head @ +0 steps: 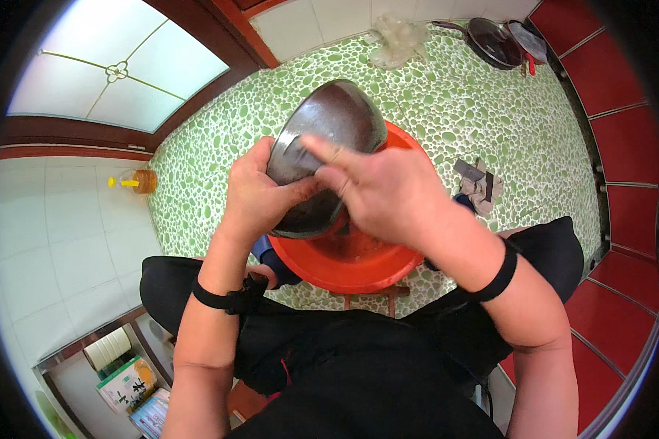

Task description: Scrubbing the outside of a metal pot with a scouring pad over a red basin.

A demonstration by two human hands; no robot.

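Observation:
My left hand [261,195] grips the side of a dark, rounded metal pan [343,112], its thumb lying across the wall. The pan is tilted above a red-orange plastic basin [357,269], which holds some dark, murky liquid. My right hand [376,186] is blurred, with its index finger stretched against the pan's surface and its thumb close to my left thumb. A greyish patch [297,156] shows beside the right fingertips; whether it is a held pad or part of the pan, I cannot tell.
Beige cloth [480,195] with a grey block and dark strip lies right of the basin. Lidded pans [494,44] and a plastic bag [398,41] are by the far wall. An oil jug [144,181] stands left; red cabinets [626,137] line the right. Wooden legs [392,302] show below the basin.

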